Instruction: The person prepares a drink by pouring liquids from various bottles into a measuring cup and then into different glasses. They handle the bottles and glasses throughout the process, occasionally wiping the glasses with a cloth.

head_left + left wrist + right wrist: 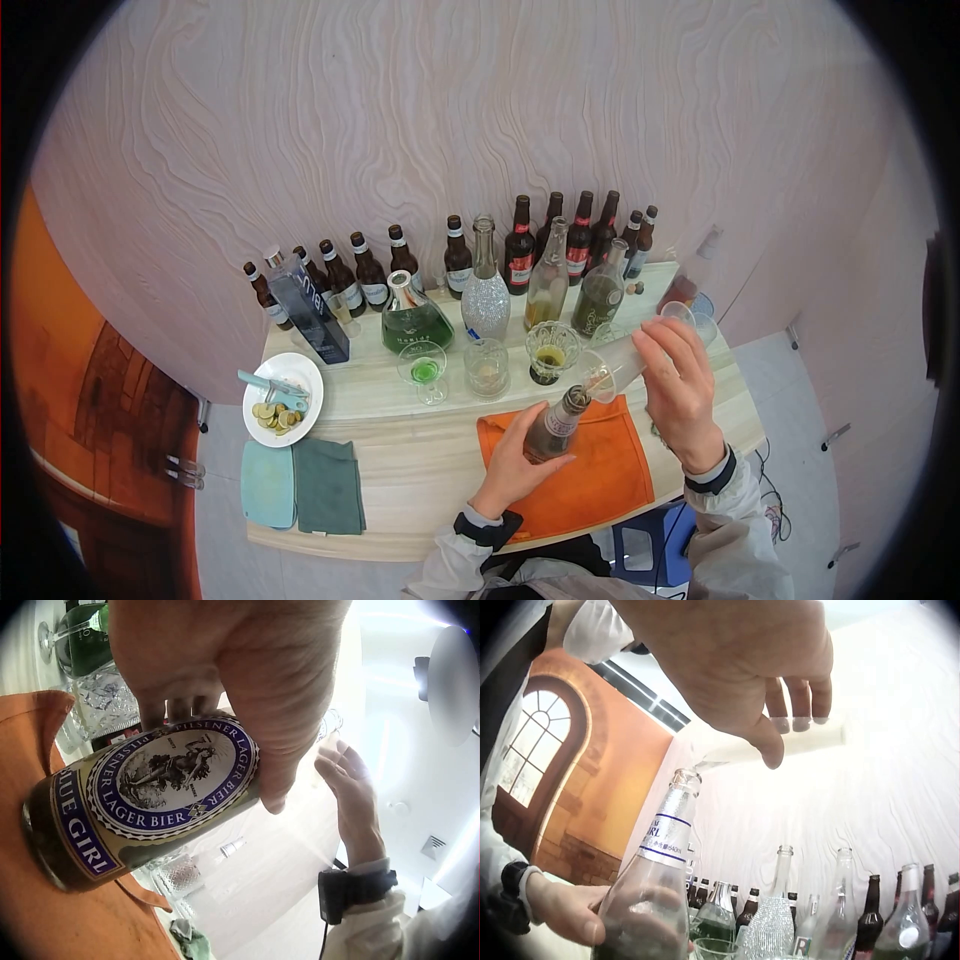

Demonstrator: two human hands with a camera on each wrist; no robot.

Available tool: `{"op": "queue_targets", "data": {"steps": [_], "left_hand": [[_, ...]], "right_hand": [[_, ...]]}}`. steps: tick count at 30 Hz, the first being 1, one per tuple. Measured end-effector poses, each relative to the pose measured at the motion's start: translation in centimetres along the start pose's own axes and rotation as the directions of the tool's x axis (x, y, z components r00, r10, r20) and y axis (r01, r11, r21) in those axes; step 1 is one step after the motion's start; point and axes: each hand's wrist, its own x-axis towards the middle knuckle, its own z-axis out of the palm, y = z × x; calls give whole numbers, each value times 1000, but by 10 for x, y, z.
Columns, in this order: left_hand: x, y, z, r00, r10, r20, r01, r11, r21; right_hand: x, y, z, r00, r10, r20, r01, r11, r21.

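Left hand (pixel 515 468): curled round labelled glass bottle (pixel 552 434);
Right hand (pixel 682 388): pinching clear tilted vessel (pixel 622 366);
Beneath: orange cloth (pixel 603 455);
Just beyond: patterned clear goblet (pixel 552 352)

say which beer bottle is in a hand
The Blue Girl lager bottle, held by the left hand over the orange cloth; the other beer bottles stand at the back.

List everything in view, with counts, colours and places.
Brown bottles: 12, brown, back row
Other bottles: 6, mixed colours, table rear
Held bottle: 1, clear, left hand
Held glass: 1, clear, right hand
Other glasses: several, mostly clear, mid-table
Plate: 1, white, table left
Sliced fruit: uncounted, yellow-green, on plate
Utensils: uncounted, light blue, on plate
Board: 1, light blue, front left
Cloths: 2, green left, orange right
Table: 1, pale, centre
Stool: 1, blue, beneath table
Wall: 1, pale, behind
Hands: 2, bare, front right
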Motion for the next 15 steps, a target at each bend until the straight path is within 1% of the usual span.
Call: {"op": "queue_targets", "data": {"steps": [2, 4, 7, 15], "left_hand": [[0, -1, 0, 1000, 2, 0, -2, 1000, 0], [0, -5, 1, 999, 49, -13, -49, 999, 17], [1, -6, 1, 998, 62, -13, -61, 998, 23], [0, -5, 1, 999, 46, -9, -46, 999, 17]], "right_hand": [[0, 0, 0, 1000, -5, -1, 5, 1000, -9], [0, 1, 0, 1000, -13, 1, 13, 1000, -16], [1, 1, 0, 1000, -26, 5, 26, 999, -26], [5, 1, -4, 998, -53, 26, 54, 998, -41]]}}
